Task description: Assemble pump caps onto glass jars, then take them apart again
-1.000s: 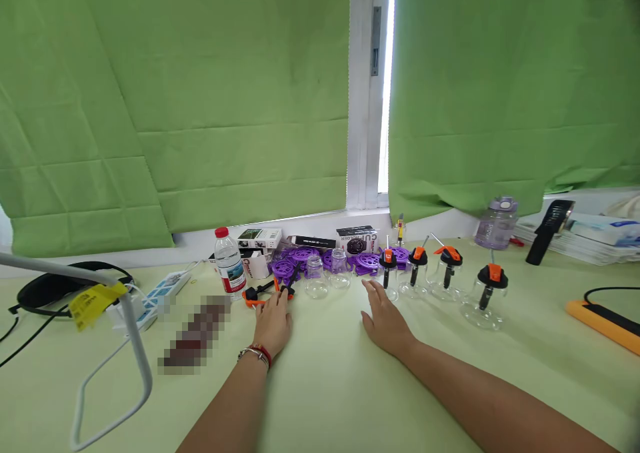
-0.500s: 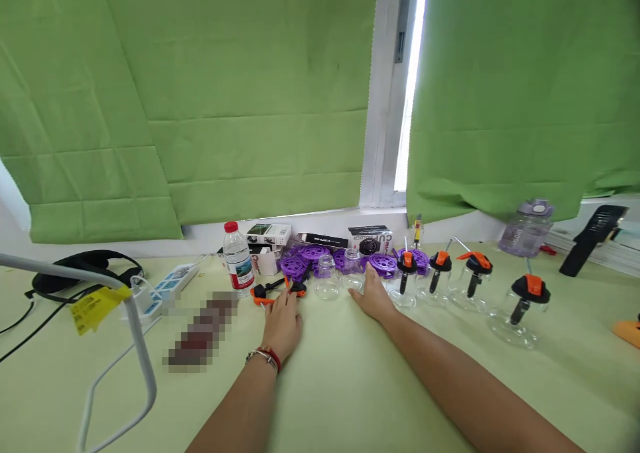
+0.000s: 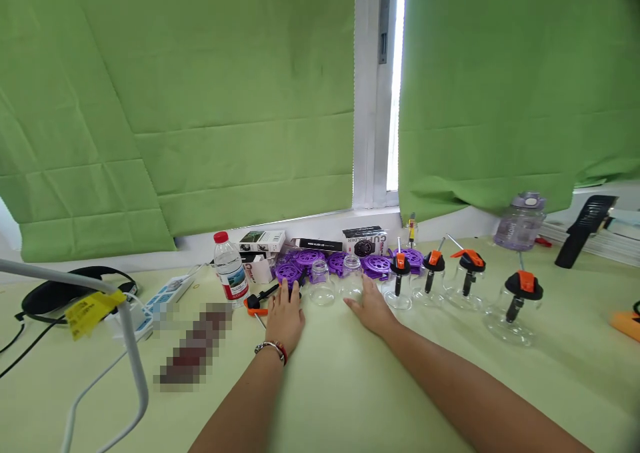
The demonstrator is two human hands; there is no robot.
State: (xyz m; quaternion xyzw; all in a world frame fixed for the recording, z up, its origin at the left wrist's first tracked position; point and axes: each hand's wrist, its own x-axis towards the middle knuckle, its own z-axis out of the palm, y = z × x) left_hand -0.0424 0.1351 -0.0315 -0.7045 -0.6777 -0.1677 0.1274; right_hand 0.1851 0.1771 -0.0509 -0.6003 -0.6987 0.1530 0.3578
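My left hand (image 3: 286,316) is open, its fingers stretched forward over the table beside black-and-orange straw lids (image 3: 256,304), with the fingertips by the purple slotted discs (image 3: 289,272). The hand partly hides the lids. My right hand (image 3: 373,307) is closed around the right side of a small clear jar (image 3: 352,279), thumb low in front and fingers at its side. A second lidless clear jar (image 3: 321,286) stands just left of it. To the right, several clear jars (image 3: 399,299) wear black-and-orange lids (image 3: 401,263) with straws.
A red-capped water bottle (image 3: 231,269), small boxes (image 3: 263,241) and a cup-holder box (image 3: 365,241) line the back. At left are a power strip (image 3: 165,299), headphones (image 3: 75,286) and a white metal frame (image 3: 135,366). A purple-tinted bottle (image 3: 520,223) and black phone stand (image 3: 583,233) stand right.
My left hand has moved forward and spread flatter, off the orange lid. The jar at my right hand has shifted slightly right, away from the other lidless jar. The whole view has shifted.
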